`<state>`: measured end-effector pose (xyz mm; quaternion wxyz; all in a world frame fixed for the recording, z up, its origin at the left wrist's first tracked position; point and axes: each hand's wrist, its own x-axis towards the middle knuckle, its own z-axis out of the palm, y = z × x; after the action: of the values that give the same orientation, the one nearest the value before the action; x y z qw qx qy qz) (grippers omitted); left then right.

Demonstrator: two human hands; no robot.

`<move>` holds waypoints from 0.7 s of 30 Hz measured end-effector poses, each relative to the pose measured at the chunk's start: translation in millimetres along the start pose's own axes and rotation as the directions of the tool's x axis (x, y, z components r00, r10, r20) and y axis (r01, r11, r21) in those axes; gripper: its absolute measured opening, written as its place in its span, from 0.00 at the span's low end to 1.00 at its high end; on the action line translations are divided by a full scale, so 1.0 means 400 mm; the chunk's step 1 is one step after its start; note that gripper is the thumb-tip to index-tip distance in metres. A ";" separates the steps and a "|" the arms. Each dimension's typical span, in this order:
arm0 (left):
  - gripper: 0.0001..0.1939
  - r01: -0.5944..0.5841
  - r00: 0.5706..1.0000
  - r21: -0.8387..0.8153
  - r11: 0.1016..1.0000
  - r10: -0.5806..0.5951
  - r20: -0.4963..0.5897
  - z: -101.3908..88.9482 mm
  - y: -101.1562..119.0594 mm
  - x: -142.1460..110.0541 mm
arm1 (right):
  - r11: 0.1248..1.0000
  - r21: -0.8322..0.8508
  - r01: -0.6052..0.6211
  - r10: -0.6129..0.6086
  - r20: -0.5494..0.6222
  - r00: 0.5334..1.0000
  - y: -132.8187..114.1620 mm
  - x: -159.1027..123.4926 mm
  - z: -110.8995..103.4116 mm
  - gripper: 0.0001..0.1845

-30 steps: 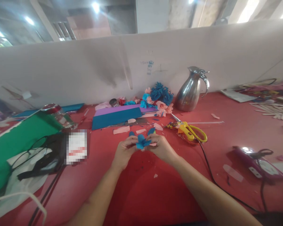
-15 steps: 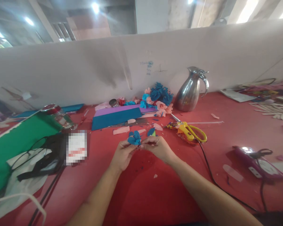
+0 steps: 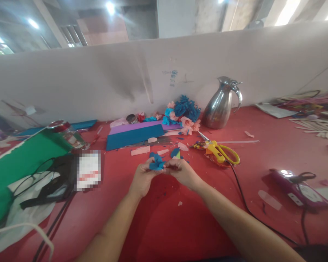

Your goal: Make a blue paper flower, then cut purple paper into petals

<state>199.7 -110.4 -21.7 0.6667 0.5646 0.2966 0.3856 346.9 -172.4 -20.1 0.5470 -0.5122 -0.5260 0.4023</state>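
A small blue paper flower [image 3: 156, 162] is pinched between both hands above the red table [image 3: 180, 225]. My left hand [image 3: 142, 179] grips it from the left with fingers curled. My right hand [image 3: 183, 171] meets it from the right, fingertips closed at the flower's edge. Loose blue scraps [image 3: 175, 152] lie just behind the hands.
Yellow-handled scissors [image 3: 221, 153] lie to the right, with a black cable [image 3: 245, 207] running past them. A steel jug [image 3: 221, 103], a bunch of paper flowers [image 3: 184, 112] and blue and purple sheets [image 3: 136, 134] stand at the back. Green sheet [image 3: 19, 163], glasses and a purple device [image 3: 300, 189] flank the sides.
The flower has shifted from between the hands toward my left fingers and looks more bunched up. Both hands have stayed in nearly the same spot.
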 end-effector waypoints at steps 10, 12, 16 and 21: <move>0.03 -0.055 0.996 0.106 0.993 0.047 0.082 0.000 0.011 -0.003 | 0.989 -0.120 0.083 -0.078 0.047 0.996 0.006 0.005 -0.012 0.07; 0.02 -0.063 0.996 0.127 0.990 0.054 0.076 0.001 0.008 -0.003 | 0.987 -0.142 0.071 -0.069 0.019 0.997 0.008 0.005 -0.009 0.06; 0.02 -0.088 0.996 0.182 0.979 0.093 -0.019 -0.009 -0.003 0.005 | 0.992 -0.128 -0.003 -0.001 -0.032 0.999 0.013 0.004 -0.006 0.04; 0.06 -0.113 0.962 0.136 0.984 0.143 -0.231 -0.042 0.009 0.029 | 0.984 -0.175 -0.037 0.012 -0.142 0.990 0.018 0.003 -0.015 0.07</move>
<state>191.2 -91.7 -20.8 0.5641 0.5713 0.3607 0.4746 353.6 -171.1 -26.6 0.5300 -0.5923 -0.5133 0.3237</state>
